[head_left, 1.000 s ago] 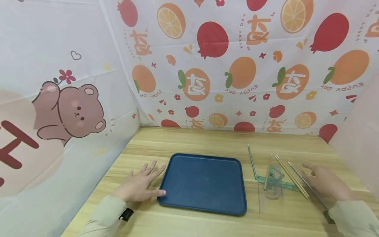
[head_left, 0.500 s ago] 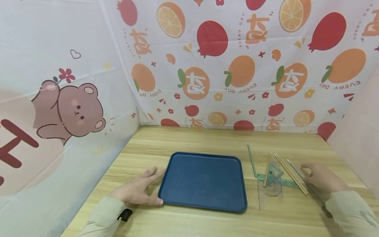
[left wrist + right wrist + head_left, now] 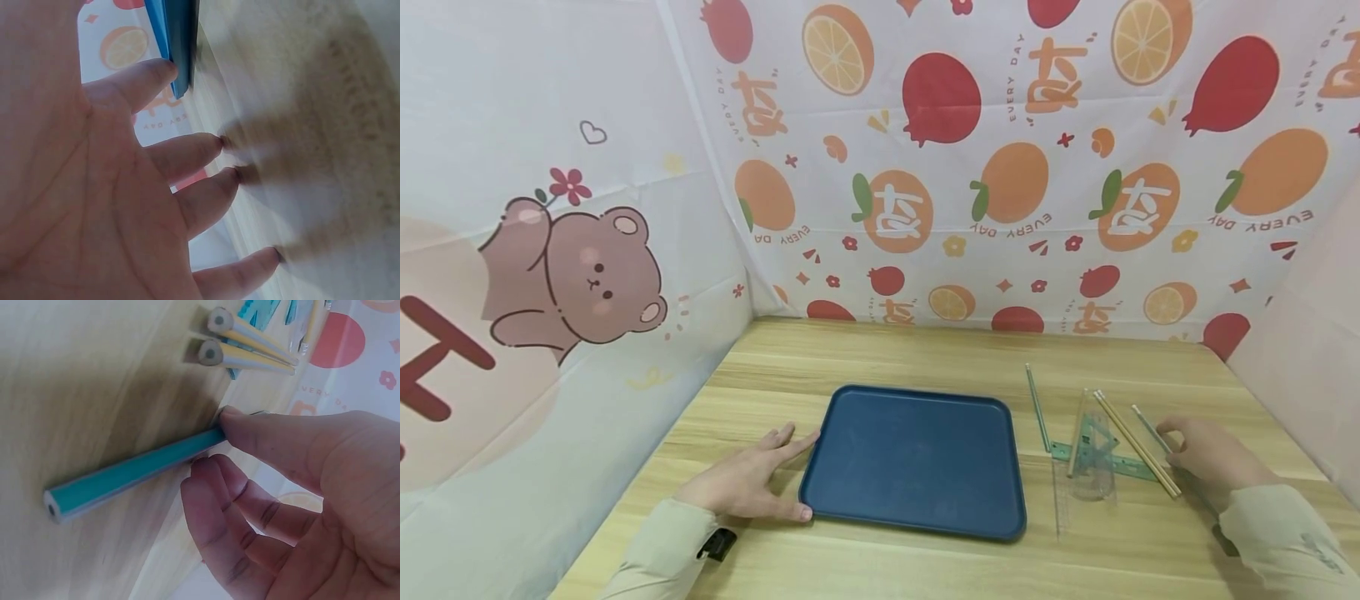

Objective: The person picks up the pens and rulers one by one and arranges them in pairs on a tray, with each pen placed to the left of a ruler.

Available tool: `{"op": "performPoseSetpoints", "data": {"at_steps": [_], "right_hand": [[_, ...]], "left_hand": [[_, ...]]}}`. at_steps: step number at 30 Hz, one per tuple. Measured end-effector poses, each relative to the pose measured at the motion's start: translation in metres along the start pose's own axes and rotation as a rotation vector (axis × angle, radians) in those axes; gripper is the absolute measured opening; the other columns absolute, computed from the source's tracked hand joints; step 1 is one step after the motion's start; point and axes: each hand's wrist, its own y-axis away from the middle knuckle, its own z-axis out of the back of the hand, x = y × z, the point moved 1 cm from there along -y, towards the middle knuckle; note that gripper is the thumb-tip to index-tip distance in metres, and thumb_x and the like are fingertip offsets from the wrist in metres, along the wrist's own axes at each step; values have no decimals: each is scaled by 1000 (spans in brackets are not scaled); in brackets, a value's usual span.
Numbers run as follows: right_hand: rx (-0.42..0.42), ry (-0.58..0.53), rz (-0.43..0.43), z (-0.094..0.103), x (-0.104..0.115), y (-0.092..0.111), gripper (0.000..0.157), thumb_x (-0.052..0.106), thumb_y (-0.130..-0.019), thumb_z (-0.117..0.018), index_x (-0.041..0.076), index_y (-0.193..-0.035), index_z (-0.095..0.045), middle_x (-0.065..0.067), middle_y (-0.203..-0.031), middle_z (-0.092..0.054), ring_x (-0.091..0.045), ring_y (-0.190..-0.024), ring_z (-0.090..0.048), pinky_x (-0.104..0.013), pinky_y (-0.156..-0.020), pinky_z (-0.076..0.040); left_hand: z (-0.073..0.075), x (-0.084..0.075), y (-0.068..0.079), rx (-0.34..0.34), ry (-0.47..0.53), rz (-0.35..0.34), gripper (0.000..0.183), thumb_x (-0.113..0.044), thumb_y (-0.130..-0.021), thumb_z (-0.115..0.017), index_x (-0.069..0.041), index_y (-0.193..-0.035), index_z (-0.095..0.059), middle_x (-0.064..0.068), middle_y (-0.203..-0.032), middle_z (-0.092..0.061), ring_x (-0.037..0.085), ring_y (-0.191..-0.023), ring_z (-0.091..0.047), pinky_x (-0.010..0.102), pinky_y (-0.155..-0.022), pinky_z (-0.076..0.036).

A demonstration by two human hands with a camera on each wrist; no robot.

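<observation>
My right hand (image 3: 1213, 457) pinches a green pencil (image 3: 131, 470) between thumb and fingertips. In the right wrist view the pencil's unsharpened end points away from the hand and lies close to the table. The head view shows its other end past the fingertips. Spread fingers and thumb mark my left hand (image 3: 748, 479), at the left edge of a dark blue tray (image 3: 917, 467). Its thumb touches the tray's near left corner, and other fingertips rest on the table in the left wrist view. Two tan pencils (image 3: 1138, 446) lie just left of the right hand.
Between tray and right hand lie a green ruler (image 3: 1135, 467), a green set square (image 3: 1097, 435), another tan pencil (image 3: 1077, 437) and a clear ruler (image 3: 1060, 504). A clear rounded piece (image 3: 1096, 486) overlaps them. Another green pencil (image 3: 1037, 407) lies near the tray's right side. Printed cloth (image 3: 820, 275) hangs behind.
The right hand has closed its thumb and fingers on the green pencil. My left thumb has slid down slightly along the tray's corner, and its fingers have drawn closer together.
</observation>
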Motion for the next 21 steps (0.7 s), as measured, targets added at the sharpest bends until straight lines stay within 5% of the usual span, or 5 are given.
{"op": "performPoseSetpoints", "data": {"at_steps": [7,17,21], "right_hand": [[20,1,-18,0,0,-2,42,-5,-81,-76,-13,-121,-65,-21,-92,-74,-28,-81,-67,-51,-70,-57],[24,-11,18,0,-6,-5,41,-4,-80,-75,-16,-118,-64,-31,-101,-73,-41,-90,-72,-58,-76,-60],[45,-53,11,0,-10,-5,43,-1,-83,-74,-18,-121,-62,-29,-99,-75,-36,-89,-73,-47,-71,-61]], "left_hand": [[-2,2,0,-14,3,13,113,-74,-77,-85,-28,-169,-37,32,-172,-29,57,-158,-31,82,-113,-37],[-1,1,1,-21,-16,14,113,-74,-77,-84,-28,-169,-38,32,-172,-30,58,-157,-32,82,-112,-38],[-1,-1,2,-25,-17,9,112,-71,-78,-86,-27,-169,-37,33,-172,-30,59,-156,-32,83,-112,-37]]}}
